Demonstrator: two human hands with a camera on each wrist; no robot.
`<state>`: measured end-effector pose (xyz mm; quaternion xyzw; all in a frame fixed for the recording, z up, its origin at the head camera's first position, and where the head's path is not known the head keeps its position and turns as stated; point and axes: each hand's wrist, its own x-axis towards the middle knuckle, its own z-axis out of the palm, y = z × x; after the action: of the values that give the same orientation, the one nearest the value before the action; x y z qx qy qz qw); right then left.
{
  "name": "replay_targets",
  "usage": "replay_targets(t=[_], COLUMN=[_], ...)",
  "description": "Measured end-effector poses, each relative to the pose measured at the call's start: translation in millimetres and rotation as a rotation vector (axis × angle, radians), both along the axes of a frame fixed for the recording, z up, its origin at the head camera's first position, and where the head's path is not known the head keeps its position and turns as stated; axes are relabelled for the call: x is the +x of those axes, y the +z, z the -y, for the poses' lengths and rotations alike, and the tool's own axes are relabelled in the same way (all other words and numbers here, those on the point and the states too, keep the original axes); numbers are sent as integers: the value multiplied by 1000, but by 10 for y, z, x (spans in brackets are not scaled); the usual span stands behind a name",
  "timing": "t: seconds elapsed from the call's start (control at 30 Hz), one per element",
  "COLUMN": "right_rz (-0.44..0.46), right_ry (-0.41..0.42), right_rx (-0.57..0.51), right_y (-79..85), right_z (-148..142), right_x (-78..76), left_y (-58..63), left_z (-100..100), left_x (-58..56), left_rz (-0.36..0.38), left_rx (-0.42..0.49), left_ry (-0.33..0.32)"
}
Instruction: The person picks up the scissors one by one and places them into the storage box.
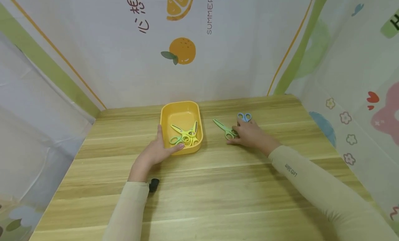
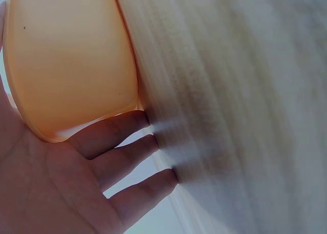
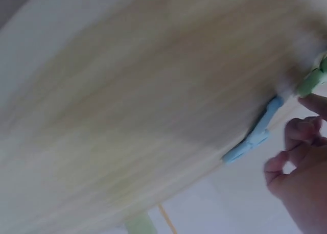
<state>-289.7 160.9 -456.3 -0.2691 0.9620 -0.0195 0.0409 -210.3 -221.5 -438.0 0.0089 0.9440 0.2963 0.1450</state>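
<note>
My left hand [image 1: 156, 149] grips the near left corner of a yellow plastic bin [image 1: 162, 118], its thumb along the front rim and its fingers against the outer wall. In the left wrist view the fingertips reach down to the tabletop beside the bin. Yellow scissors [image 1: 196, 128] and yellow-green scissors [image 1: 177, 128] lie crossed inside. My right hand [image 1: 250, 133] pinches the handle loops of green scissors [image 1: 220, 123], whose blades point away to the left on the table. Blue-handled scissors [image 1: 244, 117] lie just beyond that hand, their blades hidden by it.
The wood-grain table [image 1: 212, 199] reaches back to a printed white cloth [image 1: 230, 60], with more cloth hanging at both sides. A small black object [image 1: 153, 185] shows beside the left wrist.
</note>
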Motion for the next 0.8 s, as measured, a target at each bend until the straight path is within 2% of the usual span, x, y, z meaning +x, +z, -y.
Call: replay_targets(t=[0.23,0.63,0.8], right_rz=[81,103,106], right_ry=[-97,-173,-189], right_rx=[-48,-65,-39], right_y=[5,27,11], right_z=[34,117,139], right_x=[19,51,48], left_y=[-10,11,14], left_z=[-14,-2,-8], left_x=[7,24,25], left_rz=[1,9,10], left_rx=[15,4,-14], left_ry=[4,3,-6])
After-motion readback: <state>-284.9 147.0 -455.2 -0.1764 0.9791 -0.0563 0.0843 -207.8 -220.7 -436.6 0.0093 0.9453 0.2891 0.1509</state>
